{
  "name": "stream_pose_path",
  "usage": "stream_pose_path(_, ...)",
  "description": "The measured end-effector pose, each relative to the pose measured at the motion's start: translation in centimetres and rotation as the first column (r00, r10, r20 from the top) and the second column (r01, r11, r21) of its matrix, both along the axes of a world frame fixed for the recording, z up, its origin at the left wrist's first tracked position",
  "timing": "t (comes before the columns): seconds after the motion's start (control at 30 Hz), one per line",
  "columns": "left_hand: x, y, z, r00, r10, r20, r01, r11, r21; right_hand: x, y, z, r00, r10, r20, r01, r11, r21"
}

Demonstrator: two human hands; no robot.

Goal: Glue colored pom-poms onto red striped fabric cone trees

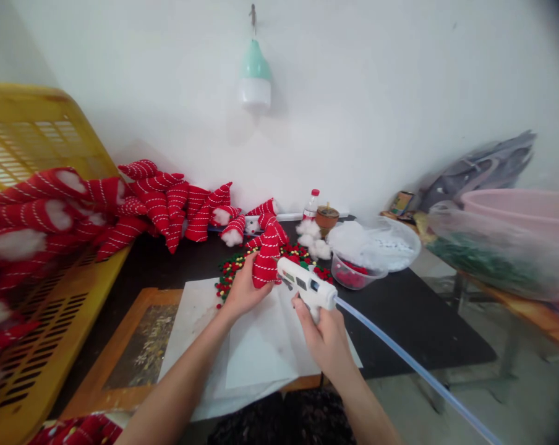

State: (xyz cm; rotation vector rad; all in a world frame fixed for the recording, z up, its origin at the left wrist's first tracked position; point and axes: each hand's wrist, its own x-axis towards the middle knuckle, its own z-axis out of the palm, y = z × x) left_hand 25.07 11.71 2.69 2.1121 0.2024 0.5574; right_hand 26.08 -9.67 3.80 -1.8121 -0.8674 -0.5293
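My left hand (pixel 245 289) is closed around a red hat-shaped piece (pixel 266 254) with white dashed stripes, held above white paper (pixel 256 346). My right hand (pixel 324 334) grips a white glue gun (pixel 305 285), its nozzle close to the right side of the red piece. Whether the nozzle touches the fabric I cannot tell. A long translucent glue stick (pixel 400 352) runs from the back of the gun to the lower right. Behind my hands lie small red, green and yellow pieces (pixel 228 272), partly covered by the red piece.
Striped red pieces (pixel 156 207) are heaped at the back left and in a yellow crate (pixel 82 272). White stuffing (pixel 314 238), a bottle (pixel 311 204) and a plastic tub (pixel 354 272) stand at the back. A pink basin (pixel 520 207) is at right.
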Motion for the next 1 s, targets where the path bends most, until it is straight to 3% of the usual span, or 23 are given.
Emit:
stream_pose_path(0.5,-0.08,-0.12,0.01,1.000,-0.017,0.004,0.017,0.999,0.028,0.79,0.48,0.22,0.996,-0.053,0.072,0.057,0.997,-0.056)
stream_pose_path(1.0,-0.03,-0.01,-0.04,0.999,-0.028,0.035,0.030,0.998,-0.050,0.74,0.37,0.02,0.995,-0.098,0.031,0.100,0.992,-0.073)
